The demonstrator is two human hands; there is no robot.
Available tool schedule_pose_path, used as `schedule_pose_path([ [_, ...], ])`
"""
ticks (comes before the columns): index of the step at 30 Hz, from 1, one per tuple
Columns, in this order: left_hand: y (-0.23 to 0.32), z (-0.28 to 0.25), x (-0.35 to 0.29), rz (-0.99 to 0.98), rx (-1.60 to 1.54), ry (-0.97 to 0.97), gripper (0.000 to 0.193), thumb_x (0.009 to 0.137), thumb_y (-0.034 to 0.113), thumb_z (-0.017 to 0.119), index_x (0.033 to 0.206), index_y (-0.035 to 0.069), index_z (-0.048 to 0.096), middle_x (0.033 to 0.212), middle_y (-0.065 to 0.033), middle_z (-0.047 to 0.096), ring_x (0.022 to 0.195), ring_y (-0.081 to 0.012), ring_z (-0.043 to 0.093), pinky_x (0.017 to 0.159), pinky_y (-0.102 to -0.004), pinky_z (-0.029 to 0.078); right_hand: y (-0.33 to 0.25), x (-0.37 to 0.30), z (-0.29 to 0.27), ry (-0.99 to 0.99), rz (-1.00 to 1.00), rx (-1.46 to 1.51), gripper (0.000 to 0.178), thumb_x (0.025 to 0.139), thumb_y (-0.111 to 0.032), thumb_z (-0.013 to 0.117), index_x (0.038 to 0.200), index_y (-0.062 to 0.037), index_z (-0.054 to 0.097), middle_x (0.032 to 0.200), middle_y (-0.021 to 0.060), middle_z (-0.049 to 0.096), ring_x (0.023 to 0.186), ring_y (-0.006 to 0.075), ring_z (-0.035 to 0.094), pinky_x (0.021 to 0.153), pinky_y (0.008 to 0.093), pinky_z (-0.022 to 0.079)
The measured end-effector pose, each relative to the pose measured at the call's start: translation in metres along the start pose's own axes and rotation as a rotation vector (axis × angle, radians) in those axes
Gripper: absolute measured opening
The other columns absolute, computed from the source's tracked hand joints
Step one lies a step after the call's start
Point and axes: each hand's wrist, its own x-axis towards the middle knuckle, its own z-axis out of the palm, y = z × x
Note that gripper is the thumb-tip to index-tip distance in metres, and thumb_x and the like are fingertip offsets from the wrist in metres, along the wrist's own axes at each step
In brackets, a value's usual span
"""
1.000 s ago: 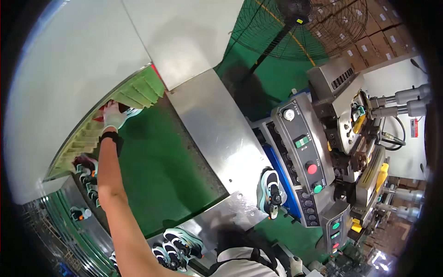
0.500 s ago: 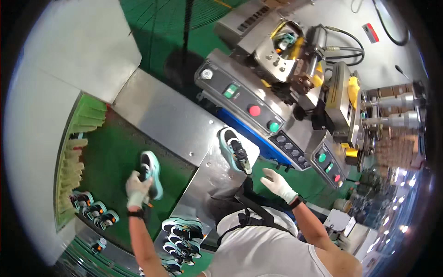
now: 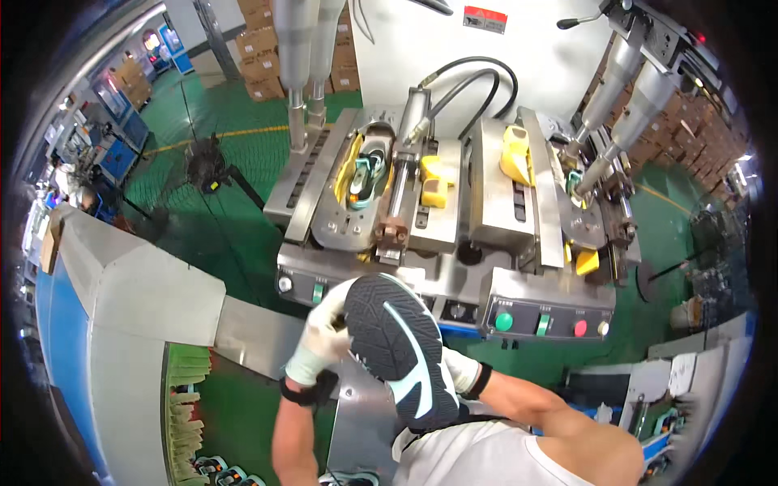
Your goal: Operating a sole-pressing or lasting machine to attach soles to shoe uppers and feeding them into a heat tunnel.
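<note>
Black with pale blue streaks, the sole of a shoe (image 3: 389, 344) faces us near the middle of the frame, its wider end toward the upper left. Our left hand (image 3: 326, 330), in a white glove, is closed on the shoe's left edge. Our right hand (image 3: 460, 373), gloved too, meets the lower right edge; its fingers are hidden behind the shoe, so we cannot tell how they hold. Black straps (image 3: 300, 394) circle both our wrists. Below the left glove lies a metal bench (image 3: 352, 421), and left of that, a green belt (image 3: 235, 413) edged by pale green flaps (image 3: 188, 381). More shoes (image 3: 212, 468) sit at the lower left of the frame. Beyond our hands, a machine (image 3: 498, 211) fills the upper middle, with a second shoe (image 3: 369, 180) seated in its left mould (image 3: 344, 235), yellow blocks (image 3: 435, 193) at its centre, and green and red buttons (image 3: 580, 328) on the right panel (image 3: 523, 320). Black hoses (image 3: 478, 59) curve above. At the upper left stand a dark fan (image 3: 203, 166) and stacked cartons (image 3: 259, 61) on a green floor (image 3: 243, 121).
</note>
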Motion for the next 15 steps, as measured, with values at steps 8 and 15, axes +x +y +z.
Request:
schedule_pose_path([
  [8,-0.081,-0.057,0.291,0.016,0.779,0.187,0.067,0.082,0.025,0.077,0.136,-0.004,0.049,0.135,-0.0250,0.054,0.126,-0.0366,0.053,0.106,-0.0400,0.044,-0.095,-0.093,-0.032,0.088,-0.449,-0.079,0.078,0.078,-0.018,0.083,0.145,-0.0037,0.044,0.133,0.0082,0.061,0.117,0.0217,0.062,0.099,0.0386,0.051],
  [15,-0.165,-0.042,0.380,-0.365,0.980,0.250,0.067,0.073,0.033,0.083,0.123,-0.001,0.053,0.116,-0.0258,0.066,0.109,-0.0416,0.064,0.095,-0.0441,0.051,-0.107,-0.148,-0.035,0.188,-0.523,-0.100,0.080,0.074,-0.012,0.084,0.143,-0.0027,0.046,0.130,0.0095,0.062,0.115,0.0225,0.062,0.097,0.0384,0.051],
])
